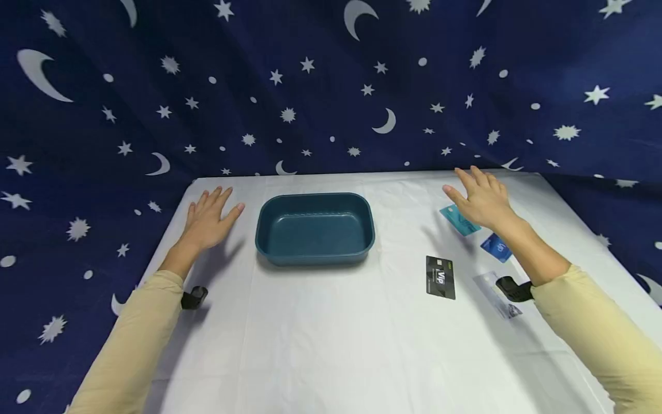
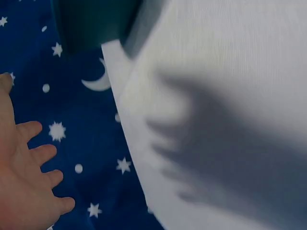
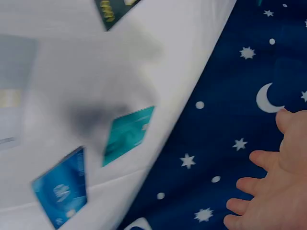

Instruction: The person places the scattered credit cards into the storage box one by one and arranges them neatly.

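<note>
My left hand [image 1: 207, 223] hovers over the table's left side, fingers spread, holding nothing; its shadow falls on the cloth in the left wrist view. To its right stands a dark teal rectangular bin [image 1: 315, 259] with nothing inside. On the right, my right hand [image 1: 484, 201] is held above the table with straight fingers and nothing in it. Below and around it lie a teal card [image 1: 459, 221], a blue card [image 1: 496, 248], a black "Vip" card [image 1: 440, 278] and a pale, see-through card [image 1: 493, 293], partly hidden by the wrist camera.
A white cloth [image 1: 320, 339] covers the table. Behind it and along both sides hangs dark blue fabric [image 1: 331, 103] with white moons and stars. Black wrist cameras [image 1: 194, 298] sit at both sleeve cuffs.
</note>
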Tool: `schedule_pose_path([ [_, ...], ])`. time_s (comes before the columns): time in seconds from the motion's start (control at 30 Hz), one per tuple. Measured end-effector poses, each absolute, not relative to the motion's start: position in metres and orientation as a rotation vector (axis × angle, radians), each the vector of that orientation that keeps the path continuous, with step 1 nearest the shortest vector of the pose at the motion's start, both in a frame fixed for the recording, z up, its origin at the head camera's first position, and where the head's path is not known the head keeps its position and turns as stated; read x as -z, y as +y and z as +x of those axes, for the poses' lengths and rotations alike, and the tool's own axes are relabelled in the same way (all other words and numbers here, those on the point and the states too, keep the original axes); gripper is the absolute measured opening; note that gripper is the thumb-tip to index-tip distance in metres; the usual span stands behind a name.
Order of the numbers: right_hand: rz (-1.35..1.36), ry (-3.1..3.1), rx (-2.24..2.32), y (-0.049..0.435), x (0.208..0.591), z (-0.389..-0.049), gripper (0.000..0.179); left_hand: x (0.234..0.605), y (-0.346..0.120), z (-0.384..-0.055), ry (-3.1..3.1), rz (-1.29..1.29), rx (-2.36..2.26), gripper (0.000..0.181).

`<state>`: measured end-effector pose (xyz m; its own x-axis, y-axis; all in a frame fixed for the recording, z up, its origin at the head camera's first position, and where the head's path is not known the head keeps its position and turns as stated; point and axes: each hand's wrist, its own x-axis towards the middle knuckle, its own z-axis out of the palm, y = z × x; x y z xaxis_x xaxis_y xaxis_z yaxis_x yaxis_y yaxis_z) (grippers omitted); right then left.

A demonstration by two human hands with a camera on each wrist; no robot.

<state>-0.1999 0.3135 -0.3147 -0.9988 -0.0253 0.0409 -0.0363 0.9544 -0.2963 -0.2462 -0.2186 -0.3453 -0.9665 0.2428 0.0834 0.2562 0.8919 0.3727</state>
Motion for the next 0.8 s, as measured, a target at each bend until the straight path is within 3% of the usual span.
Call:
schedule_pose_path([
  [0.33, -0.078, -3.211, -0.526, 0.329, 0.339, -0.175, 0.063, 0.369, -0.194, -0.248, -2.952, -0.462, 0.872, 0.074],
  [0.57, 0.102, -3.366, -0.676, 0.319, 0.355, -0.158, 0.046, 0.366, -0.187, -0.238, -3.021, -0.431, 0.987, 0.072],
  [0.8, 0.143, -3.446, -0.666, 0.306, 0.366, -0.145, 0.059, 0.372, -0.188, -0.232, -3.075, -0.375, 1.148, 0.071],
])
